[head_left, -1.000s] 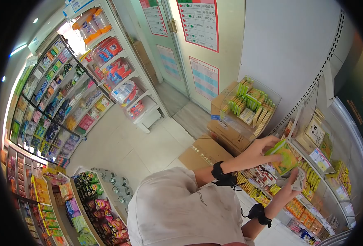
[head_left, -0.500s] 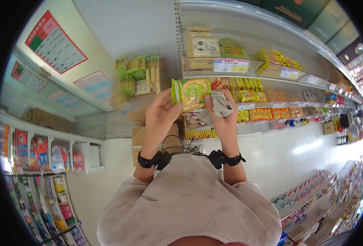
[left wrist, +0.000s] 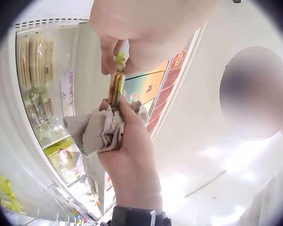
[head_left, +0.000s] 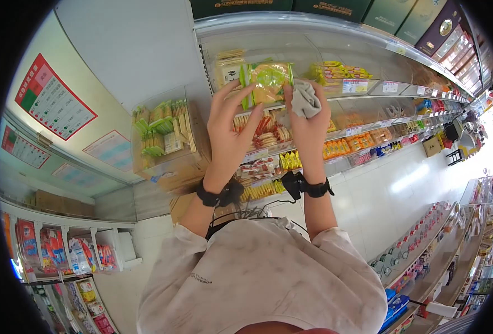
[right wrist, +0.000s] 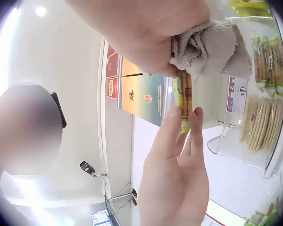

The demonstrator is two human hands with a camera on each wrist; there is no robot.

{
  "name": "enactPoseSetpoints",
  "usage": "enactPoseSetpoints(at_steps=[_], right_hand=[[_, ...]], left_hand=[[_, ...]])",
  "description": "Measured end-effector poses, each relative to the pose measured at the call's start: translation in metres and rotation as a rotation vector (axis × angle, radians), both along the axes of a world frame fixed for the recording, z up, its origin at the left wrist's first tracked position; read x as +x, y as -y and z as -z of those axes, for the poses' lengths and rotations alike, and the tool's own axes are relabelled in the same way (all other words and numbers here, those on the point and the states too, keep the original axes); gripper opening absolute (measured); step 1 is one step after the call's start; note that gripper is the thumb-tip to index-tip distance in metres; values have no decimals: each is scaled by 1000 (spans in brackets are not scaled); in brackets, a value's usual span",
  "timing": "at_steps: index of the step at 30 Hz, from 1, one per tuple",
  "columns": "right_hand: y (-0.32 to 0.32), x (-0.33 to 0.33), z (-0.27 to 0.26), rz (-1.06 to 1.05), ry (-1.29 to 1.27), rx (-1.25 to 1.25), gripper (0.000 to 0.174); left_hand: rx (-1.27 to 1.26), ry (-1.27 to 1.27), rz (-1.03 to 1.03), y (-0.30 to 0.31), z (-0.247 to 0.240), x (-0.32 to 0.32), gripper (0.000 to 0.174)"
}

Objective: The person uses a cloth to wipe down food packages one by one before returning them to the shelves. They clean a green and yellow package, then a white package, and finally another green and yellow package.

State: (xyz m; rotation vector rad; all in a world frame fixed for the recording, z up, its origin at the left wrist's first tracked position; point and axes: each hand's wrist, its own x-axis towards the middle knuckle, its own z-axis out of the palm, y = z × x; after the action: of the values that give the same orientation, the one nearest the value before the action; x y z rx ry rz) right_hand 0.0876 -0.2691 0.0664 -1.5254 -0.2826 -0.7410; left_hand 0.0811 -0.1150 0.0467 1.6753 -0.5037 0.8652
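In the head view, both hands hold up a flat biscuit packet [head_left: 271, 83] in a clear and green wrapper, in front of the shelf. My left hand [head_left: 228, 125] pinches its left end, with the thumb low on the front. At the right end, my right hand [head_left: 309, 131] grips the packet and also keeps a crumpled grey cloth [head_left: 305, 101] bunched in its fingers. Seen edge-on in the right wrist view, the packet [right wrist: 184, 94] lies between the two hands, and the cloth [right wrist: 212, 49] hangs out beside the right one.
Shelves behind clear fronts hold snack packs, among them yellow packets [head_left: 344, 72] and orange ones [head_left: 338, 148]. A clear bin [head_left: 163, 133] of green-wrapped packs stands on cardboard boxes at the left. Green gift boxes [head_left: 335, 8] line the top. Another low shelf [head_left: 413, 250] runs at right.
The view has swung right to face the shelf. Both hands have raised the biscuit packet higher against it, and the left fingers have spread wider at its left end. The cloth stays in the right hand.
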Motion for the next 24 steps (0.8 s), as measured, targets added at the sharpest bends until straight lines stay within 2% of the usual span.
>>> enactPoseSetpoints(at_steps=[11, 14, 17, 20, 21, 23, 24], right_hand=[[10, -8, -6, -75, -51, 28, 27], [13, -5, 5, -65, -46, -2, 29], [9, -4, 11, -53, -42, 19, 30], [9, -6, 11, -81, -109, 48, 35], [13, -4, 11, -51, -171, 13, 39], [17, 12, 13, 234, 67, -242, 40], [18, 17, 8, 261, 83, -250, 44]], left_hand=[[92, 102, -27, 11, -4, 17, 38], [21, 73, 61, 12, -7, 18, 38], [38, 61, 20, 13, -8, 19, 36], [183, 172, -110, 13, -17, 14, 38], [206, 133, -140, 14, -16, 15, 37], [270, 142, -172, 19, -16, 22, 36], [310, 184, -197, 21, -19, 27, 35]])
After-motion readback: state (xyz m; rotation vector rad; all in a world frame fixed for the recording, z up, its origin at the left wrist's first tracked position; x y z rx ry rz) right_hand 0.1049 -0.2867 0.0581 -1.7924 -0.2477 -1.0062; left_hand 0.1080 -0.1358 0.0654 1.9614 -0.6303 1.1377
